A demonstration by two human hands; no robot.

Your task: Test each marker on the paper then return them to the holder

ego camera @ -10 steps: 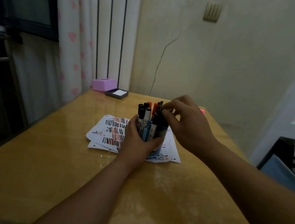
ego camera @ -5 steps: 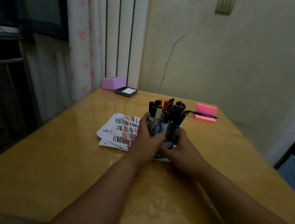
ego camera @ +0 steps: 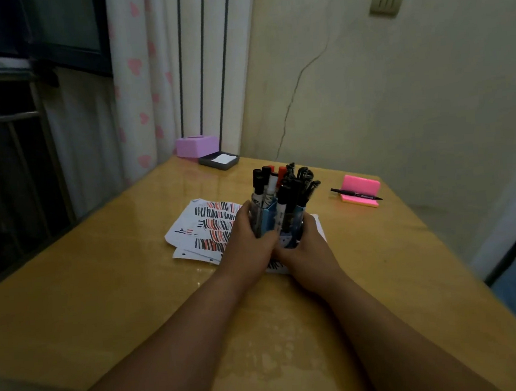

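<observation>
Cupping the blue holder (ego camera: 269,216) from both sides, the left hand (ego camera: 248,242) and right hand (ego camera: 309,253) curl their fingers round its lower walls. Markers (ego camera: 280,187) stand upright in it, caps up, long axes vertical. The scribbled paper (ego camera: 203,227) spreads from under the holder to its left. One black pen (ego camera: 355,194) lies flat on a pink pad (ego camera: 361,183) to the holder's right, nearer the right hand. Bare table (ego camera: 119,298) lies open left of the holder and on its near side.

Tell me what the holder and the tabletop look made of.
The holder looks like partly clear, blue plastic; the markers show through its wall. The table seems wood-toned with a glossy coat; it reflects light. The dim view leaves both uncertain.
</observation>
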